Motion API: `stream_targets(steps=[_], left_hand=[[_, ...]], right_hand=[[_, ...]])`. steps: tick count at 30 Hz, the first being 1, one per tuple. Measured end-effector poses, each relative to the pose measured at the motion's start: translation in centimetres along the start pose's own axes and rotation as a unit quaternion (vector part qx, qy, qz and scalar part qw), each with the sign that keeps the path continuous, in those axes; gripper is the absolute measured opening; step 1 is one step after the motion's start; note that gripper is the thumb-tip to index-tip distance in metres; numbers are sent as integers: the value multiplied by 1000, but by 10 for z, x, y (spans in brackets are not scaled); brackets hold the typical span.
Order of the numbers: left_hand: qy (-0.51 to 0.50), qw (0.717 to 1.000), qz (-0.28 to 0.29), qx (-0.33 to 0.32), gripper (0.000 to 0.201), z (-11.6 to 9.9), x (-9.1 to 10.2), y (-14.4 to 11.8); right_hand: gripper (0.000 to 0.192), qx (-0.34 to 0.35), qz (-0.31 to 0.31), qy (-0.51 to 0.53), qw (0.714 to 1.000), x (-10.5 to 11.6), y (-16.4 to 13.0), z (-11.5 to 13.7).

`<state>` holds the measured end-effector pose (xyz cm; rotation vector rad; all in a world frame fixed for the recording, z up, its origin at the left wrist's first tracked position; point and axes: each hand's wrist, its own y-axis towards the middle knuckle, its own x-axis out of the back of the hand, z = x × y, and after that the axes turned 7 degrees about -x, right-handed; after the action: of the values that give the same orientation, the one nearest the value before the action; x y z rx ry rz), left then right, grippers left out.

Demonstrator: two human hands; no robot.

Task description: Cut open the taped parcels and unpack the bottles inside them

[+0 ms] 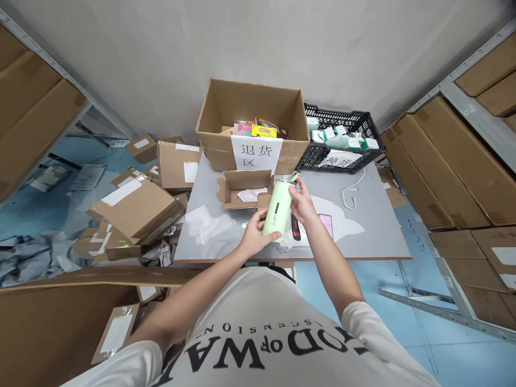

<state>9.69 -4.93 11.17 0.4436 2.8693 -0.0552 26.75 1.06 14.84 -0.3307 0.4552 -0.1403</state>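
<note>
A pale green bottle (277,208) with a silver rim is held upright above the grey table (371,236). My left hand (255,235) grips its lower end from below. My right hand (302,203) holds its upper side near the lid. Just behind the bottle lies a small open cardboard box (242,188) with white paper in it. A red and black tool (296,228) and a pink phone (326,224) lie on the table under my right wrist.
A large open carton (253,115) with a paper sign holds colourful packs at the table's back. A black crate (342,140) of small green-white boxes stands beside it. A white cable (351,194) lies right. Cardboard boxes (133,207) are piled left; shelves flank both sides.
</note>
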Motion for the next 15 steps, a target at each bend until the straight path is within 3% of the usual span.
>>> stream_targets(steps=[4,7,11,15], left_hand=[[82,995,-49,-36,85,4,-6,4],[29,998,-54,-32,79,5,-7,5],[-134,990,-16,39,71,-1,-5,4],[-274,950,71,132,66,-9,-3,0]], right_hand=[[89,20,-51,-19,998,-13,-2,1],[84,38,-54,3,998,-13,-6,-4],[54,17,37,28,999,-3,-7,-4],[60,-10,145,42,989,0,-4,6]])
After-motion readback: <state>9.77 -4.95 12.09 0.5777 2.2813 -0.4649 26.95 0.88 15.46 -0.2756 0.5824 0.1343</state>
